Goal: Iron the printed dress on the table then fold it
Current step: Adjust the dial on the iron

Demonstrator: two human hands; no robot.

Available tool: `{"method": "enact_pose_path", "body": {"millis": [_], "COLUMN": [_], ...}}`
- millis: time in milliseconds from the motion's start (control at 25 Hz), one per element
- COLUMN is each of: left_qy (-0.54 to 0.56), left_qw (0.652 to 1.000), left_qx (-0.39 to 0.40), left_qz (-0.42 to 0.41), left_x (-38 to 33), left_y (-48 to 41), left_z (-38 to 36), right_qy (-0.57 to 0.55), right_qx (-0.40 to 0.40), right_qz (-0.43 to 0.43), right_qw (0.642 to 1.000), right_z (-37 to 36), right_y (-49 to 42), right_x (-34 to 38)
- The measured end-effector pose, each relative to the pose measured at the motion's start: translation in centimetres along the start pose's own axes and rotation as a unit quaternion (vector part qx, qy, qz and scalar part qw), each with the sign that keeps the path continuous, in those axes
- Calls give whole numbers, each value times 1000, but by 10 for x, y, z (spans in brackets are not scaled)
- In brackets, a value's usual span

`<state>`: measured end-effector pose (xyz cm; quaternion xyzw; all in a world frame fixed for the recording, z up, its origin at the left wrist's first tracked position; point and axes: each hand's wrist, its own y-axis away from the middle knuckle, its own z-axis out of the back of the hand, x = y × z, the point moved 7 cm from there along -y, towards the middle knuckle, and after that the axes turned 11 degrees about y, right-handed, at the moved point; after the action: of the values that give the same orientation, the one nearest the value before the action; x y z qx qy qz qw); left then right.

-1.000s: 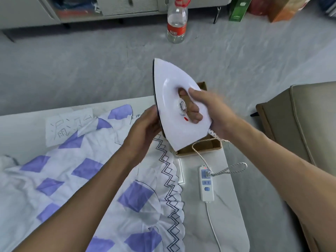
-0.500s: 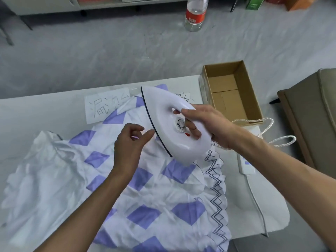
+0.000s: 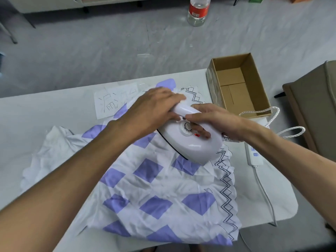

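The right hand (image 3: 214, 122) curls round the handle of the white iron (image 3: 192, 144), and the left hand (image 3: 156, 108) lies flat on its front tip, hiding it. The iron sits on the crumpled purple-and-white dress (image 3: 160, 188), mid-frame on the table (image 3: 36, 115). To the right are an open cardboard box (image 3: 254, 79), a cord (image 3: 291, 129) and a power strip (image 3: 254, 159); a bottle (image 3: 197, 11) stands top centre.

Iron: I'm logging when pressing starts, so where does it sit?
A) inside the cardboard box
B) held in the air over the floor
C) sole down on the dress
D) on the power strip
C: the iron lies sole down on the dress, with the right hand gripping its handle and the left hand resting on its front end.
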<state>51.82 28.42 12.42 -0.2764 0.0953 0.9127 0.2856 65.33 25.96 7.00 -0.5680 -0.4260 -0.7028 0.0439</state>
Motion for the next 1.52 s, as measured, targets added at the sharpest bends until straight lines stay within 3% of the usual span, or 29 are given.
{"method": "enact_pose_path", "body": {"millis": [80, 160, 200, 280, 320, 360, 440, 640, 840, 1520], "left_qy": [13, 12, 19, 55, 76, 90, 105, 121, 128, 118], "left_qw": [997, 997, 998, 996, 993, 990, 987, 983, 982, 983], "left_qx": [67, 58, 45, 31, 28, 22, 6, -25, -37, -48], "left_qz": [30, 38, 40, 69, 91, 107, 118, 138, 134, 133], "left_x": [0, -3, -2, 5, 8, 10, 10, 16, 12, 11], "left_y": [-14, -22, -23, -23, -22, -22, -21, -16, -15, -12], "left_z": [-16, -20, -20, -23, -26, -29, -33, -33, -31, -30], "right_qy": [17, 129, 254, 466, 504, 531, 563, 583, 533, 531], "right_qx": [9, -66, -159, -360, -371, -344, -309, -374, -397, -422], "right_qz": [-13, 0, 36, 192, 272, 310, 283, 154, 147, 98], "right_qw": [1000, 989, 953, 785, 731, 710, 712, 704, 733, 728], "right_z": [9, 29, 41, 37, 17, -6, -31, -25, -19, -15], "right_y": [6, 13, 20, 51, 63, 67, 58, 33, 33, 30], "right_x": [-1, 0, 4, 23, 24, 17, -7, -19, -12, -6]}}
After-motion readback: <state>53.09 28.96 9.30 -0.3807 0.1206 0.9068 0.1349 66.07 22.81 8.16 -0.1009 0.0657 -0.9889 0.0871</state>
